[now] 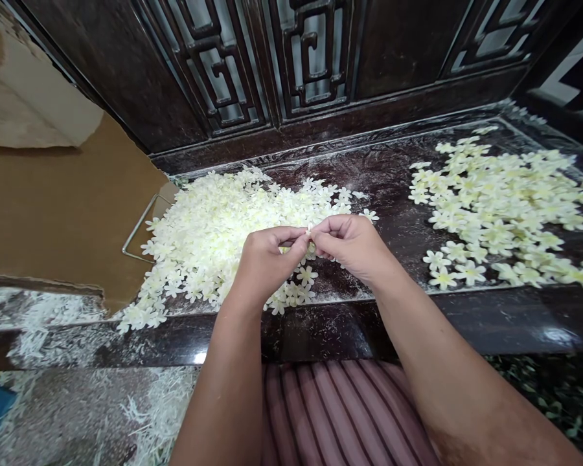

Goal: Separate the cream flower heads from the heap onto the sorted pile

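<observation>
My left hand (276, 255) and my right hand (350, 243) meet at the fingertips over the dark wooden seat. Pinched between them is a small white flower (309, 228), mostly covered by the fingers. Under and behind my left hand spreads a big heap of pale yellow-white artificial-looking flowers (223, 226). To the right of my right hand lies a second, looser group of similar flowers (495, 207), with several single ones along its front edge.
A large piece of brown cardboard (53, 213) stands at the left, with a bent metal wire (138, 226) beside it. The carved wooden backrest (311, 58) rises behind the seat (388, 168). White shreds (160, 408) litter the floor at lower left.
</observation>
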The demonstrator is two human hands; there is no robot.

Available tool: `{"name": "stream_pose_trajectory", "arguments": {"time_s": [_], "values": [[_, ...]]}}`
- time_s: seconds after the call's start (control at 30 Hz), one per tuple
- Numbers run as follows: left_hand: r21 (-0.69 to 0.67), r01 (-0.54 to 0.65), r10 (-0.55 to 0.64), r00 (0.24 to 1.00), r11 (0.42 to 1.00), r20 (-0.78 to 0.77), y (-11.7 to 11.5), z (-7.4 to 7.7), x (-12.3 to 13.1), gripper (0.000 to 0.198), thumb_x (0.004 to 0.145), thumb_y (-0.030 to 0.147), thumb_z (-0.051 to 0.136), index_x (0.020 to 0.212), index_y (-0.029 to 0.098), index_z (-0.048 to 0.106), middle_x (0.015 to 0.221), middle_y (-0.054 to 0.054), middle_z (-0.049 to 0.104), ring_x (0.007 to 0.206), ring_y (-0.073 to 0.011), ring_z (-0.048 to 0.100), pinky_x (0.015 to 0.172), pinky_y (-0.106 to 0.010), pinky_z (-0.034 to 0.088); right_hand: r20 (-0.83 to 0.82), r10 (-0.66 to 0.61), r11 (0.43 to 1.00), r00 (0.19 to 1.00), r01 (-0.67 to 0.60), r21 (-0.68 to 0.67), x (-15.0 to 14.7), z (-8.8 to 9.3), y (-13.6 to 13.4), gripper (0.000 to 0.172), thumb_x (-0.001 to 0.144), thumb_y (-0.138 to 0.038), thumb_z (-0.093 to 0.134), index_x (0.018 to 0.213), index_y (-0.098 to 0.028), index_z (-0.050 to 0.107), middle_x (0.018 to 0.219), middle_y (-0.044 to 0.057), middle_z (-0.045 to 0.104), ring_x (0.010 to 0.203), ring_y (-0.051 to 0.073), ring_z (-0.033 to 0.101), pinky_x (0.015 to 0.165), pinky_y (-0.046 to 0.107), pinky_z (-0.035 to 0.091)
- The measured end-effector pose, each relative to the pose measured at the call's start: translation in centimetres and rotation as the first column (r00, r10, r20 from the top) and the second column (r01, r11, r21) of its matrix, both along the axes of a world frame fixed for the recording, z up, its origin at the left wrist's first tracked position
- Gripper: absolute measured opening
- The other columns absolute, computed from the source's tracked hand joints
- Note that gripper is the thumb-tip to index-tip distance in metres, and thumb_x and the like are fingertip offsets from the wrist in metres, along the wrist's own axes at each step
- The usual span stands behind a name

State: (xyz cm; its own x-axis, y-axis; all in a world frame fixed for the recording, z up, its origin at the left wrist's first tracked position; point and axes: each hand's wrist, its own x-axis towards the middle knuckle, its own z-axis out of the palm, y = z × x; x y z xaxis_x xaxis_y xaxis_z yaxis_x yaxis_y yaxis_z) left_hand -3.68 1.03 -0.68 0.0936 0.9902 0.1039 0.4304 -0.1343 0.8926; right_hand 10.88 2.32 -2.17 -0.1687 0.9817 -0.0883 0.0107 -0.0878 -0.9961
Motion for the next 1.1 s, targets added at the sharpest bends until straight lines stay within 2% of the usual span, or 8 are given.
{"name": "stream_pose_trajectory", "arguments": {"time_s": [0.23,0.57,0.83,1.1], "values": [[0.032,0.053,-0.052,0.998,0.998,-0.018,0.0,-0.31,-0.28,0.016,0.078,0.022,0.06,0.082,0.022,0.075,0.086,-0.003,0.075,0.081,-0.0158,0.069,0.077,-0.027,0.055,-0.013,-0.004,1.0,1.0,0.003,-0.029,-0.07,0.07,0.02,0.006,0.062,-0.016,0.06,0.057,-0.015,0.063,0.05,-0.001,0.059,0.045,0.007,0.048,0.045,0.021,0.038],[0.054,0.057,-0.054,0.998,0.997,-0.041,0.11,-0.47,-0.4,0.014,0.078,0.022,0.062,0.083,0.023,0.075,0.086,-0.003,0.075,0.082,-0.0168,0.069,0.077,-0.028,0.055,-0.048,0.011,0.991,0.999,-0.017,-0.133,-0.16,0.43,0.15,0.006,0.062,-0.013,0.062,0.057,-0.015,0.064,0.051,-0.002,0.061,0.047,0.006,0.051,0.047,0.02,0.043],[0.112,0.077,-0.06,0.987,0.991,-0.152,0.1,-0.78,-0.57,0.015,0.079,0.023,0.062,0.087,0.024,0.075,0.092,-0.003,0.074,0.086,-0.0178,0.069,0.08,-0.031,0.055,-0.062,-0.029,0.967,0.998,0.012,-0.254,-0.2,0.82,0.25,0.011,0.063,-0.007,0.061,0.055,-0.014,0.063,0.049,-0.001,0.062,0.043,0.005,0.05,0.044,0.018,0.041],[0.168,0.093,-0.051,0.969,0.981,-0.24,0.13,-1.01,-0.45,0.017,0.08,0.021,0.059,0.089,0.023,0.074,0.093,-0.002,0.074,0.085,-0.0177,0.069,0.077,-0.032,0.055,-0.071,-0.049,0.962,0.996,0.028,-0.272,-0.19,0.69,0.25,0.015,0.066,-0.005,0.06,0.054,-0.013,0.062,0.047,-0.002,0.061,0.041,0.004,0.049,0.043,0.015,0.04]]}}
